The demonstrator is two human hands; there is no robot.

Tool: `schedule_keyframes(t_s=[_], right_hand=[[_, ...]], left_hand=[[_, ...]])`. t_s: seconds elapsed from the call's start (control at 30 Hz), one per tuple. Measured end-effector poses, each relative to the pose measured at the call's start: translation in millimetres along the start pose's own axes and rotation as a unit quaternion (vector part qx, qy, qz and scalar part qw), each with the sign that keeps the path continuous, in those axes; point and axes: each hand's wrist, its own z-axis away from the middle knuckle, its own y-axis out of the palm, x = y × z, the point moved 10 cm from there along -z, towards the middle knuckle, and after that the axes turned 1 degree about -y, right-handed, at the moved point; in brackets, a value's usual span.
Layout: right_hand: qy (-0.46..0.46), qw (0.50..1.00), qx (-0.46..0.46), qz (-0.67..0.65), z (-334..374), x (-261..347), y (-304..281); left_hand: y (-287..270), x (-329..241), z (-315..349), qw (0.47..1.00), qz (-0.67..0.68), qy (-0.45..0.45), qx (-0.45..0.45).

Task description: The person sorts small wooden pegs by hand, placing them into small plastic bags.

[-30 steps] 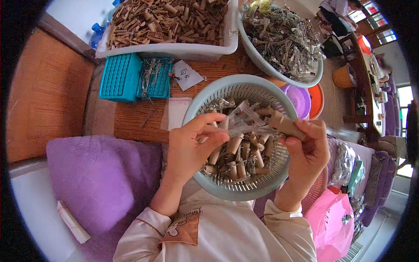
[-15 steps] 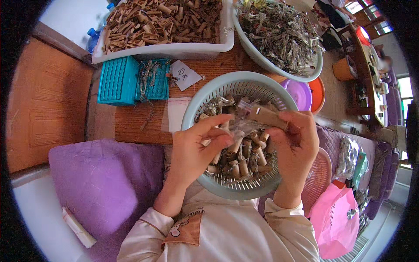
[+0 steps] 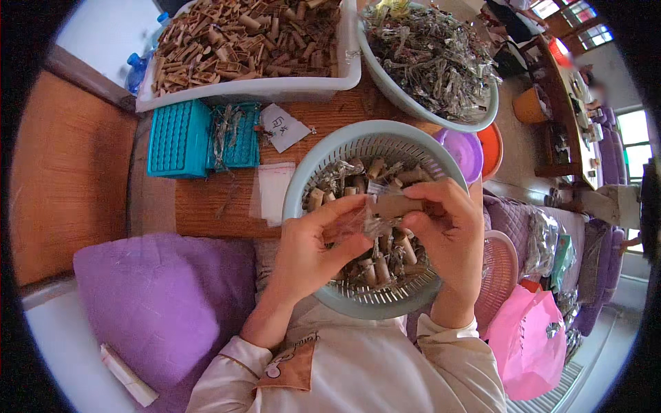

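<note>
And here's the right hand point(image 3: 451, 237), fingers pinching the brown tube point(image 3: 398, 206), its long axis pointing leftward at the clear bag point(image 3: 376, 226) pinched in the left hand point(image 3: 310, 244).

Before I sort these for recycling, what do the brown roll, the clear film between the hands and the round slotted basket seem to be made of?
Brown roll: probably cardboard or thick paper, given its dull tan surface.
Clear film: likely thin plastic; it is see-through, with shiny creases.
Round slotted basket: apparently moulded plastic, smooth grey-green with evenly spaced slots.
</note>
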Motion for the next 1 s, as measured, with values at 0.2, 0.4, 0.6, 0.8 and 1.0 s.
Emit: schedule_keyframes(t_s=[0.2, 0.4, 0.6, 0.8, 1.0], right_hand=[[-0.082, 0.991, 0.084, 0.063, -6.6, 20.9, 11.4], [-0.093, 0.977, 0.179, 0.067, -2.7, 27.1, 34.0], [-0.143, 0.971, 0.164, 0.101, 3.4, 42.6, 50.9], [-0.161, 0.961, 0.184, 0.127, 11.6, 42.0, 62.2], [-0.208, 0.954, 0.189, 0.103, 21.9, 49.5, 82.2]], left_hand=[[6.5, 9.8, -0.2, 0.991, 0.128, -0.048, 0.010], [7.5, 10.5, 10.6, 0.988, 0.120, -0.071, 0.073], [9.6, 7.6, 13.1, 0.985, -0.066, -0.082, 0.138], [-7.1, 9.6, 17.9, 0.984, 0.109, -0.093, 0.101], [-27.9, 2.5, 13.4, 0.954, 0.295, -0.029, 0.041]])
